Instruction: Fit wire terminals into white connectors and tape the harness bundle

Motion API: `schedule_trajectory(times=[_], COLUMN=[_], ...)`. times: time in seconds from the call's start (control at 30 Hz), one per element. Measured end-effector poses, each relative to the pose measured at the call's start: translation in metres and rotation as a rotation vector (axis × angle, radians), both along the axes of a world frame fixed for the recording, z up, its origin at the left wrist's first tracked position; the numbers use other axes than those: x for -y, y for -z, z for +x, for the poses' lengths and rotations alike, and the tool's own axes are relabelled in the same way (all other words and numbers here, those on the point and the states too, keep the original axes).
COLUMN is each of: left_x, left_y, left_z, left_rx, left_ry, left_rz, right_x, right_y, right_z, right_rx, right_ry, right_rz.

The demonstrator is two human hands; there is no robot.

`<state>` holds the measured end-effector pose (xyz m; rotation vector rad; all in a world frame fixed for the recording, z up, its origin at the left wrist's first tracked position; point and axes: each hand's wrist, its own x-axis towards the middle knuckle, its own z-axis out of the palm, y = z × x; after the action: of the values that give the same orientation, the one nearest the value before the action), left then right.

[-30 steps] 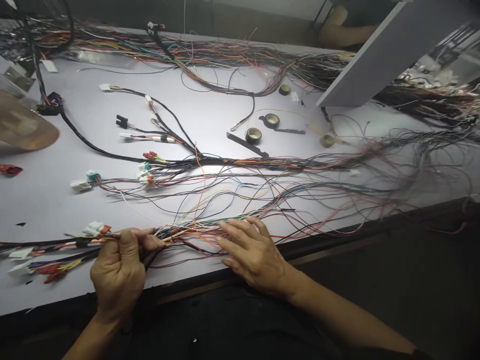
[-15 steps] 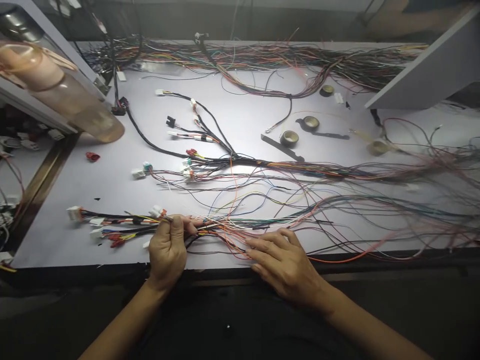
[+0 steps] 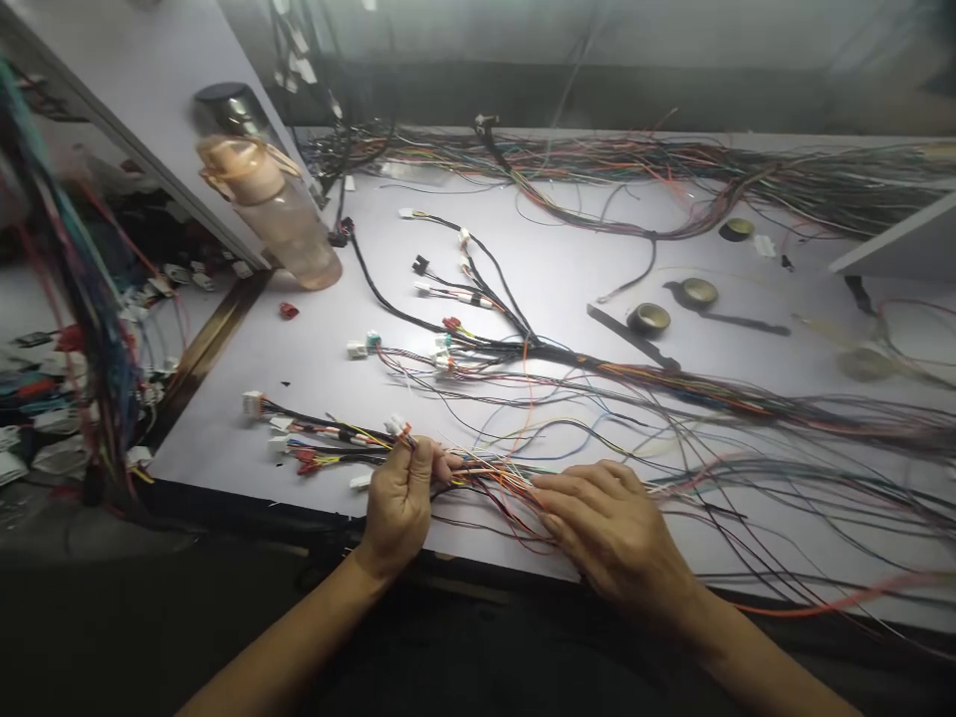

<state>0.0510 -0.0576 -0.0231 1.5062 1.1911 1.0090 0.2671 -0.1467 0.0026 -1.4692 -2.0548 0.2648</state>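
Observation:
My left hand (image 3: pixel 403 503) is closed around a bundle of coloured wires (image 3: pixel 489 473) near the front edge of the white table (image 3: pixel 568 259). White and red connectors (image 3: pixel 314 446) fan out to its left. My right hand (image 3: pixel 608 528) lies flat, fingers stretched out, on the loose wires just right of the left hand. A second, black-taped harness (image 3: pixel 523 344) with several connectors lies further back in the middle.
Rolls of tape (image 3: pixel 648 319) (image 3: pixel 698 292) sit behind the harness. A pinkish bottle (image 3: pixel 273 194) stands at the table's left back corner. More wire bundles (image 3: pixel 672 164) run along the far edge; hanging wires (image 3: pixel 82 289) and parts fill the left side.
The view has swung left, bringing the bottle and the left-side wires into sight. Both hands stay on the same wire bundle, the right hand now closer to the left.

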Motion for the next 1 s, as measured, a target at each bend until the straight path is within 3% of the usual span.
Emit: schedule_trajectory(times=[0.17, 0.4, 0.57, 0.73, 1.0], left_x=[0.001, 0.001, 0.001, 0.002, -0.001], left_y=[-0.002, 0.001, -0.001, 0.000, -0.001], left_z=[0.000, -0.004, -0.004, -0.006, -0.005], left_rx=[0.043, 0.087, 0.090, 0.072, 0.024], left_ry=[0.005, 0.030, 0.034, 0.009, -0.064], left_rz=[-0.037, -0.098, -0.106, -0.101, -0.123], right_x=[-0.042, -0.089, -0.095, -0.095, -0.090], right_y=[-0.003, 0.011, 0.016, 0.012, 0.011], right_z=[0.002, -0.025, -0.031, -0.012, 0.004], right_rx=[-0.011, 0.187, 0.308, 0.376, 0.349], right_ry=[0.011, 0.006, 0.020, 0.071, 0.175], right_rz=[0.051, 0.004, -0.021, 0.011, 0.005])
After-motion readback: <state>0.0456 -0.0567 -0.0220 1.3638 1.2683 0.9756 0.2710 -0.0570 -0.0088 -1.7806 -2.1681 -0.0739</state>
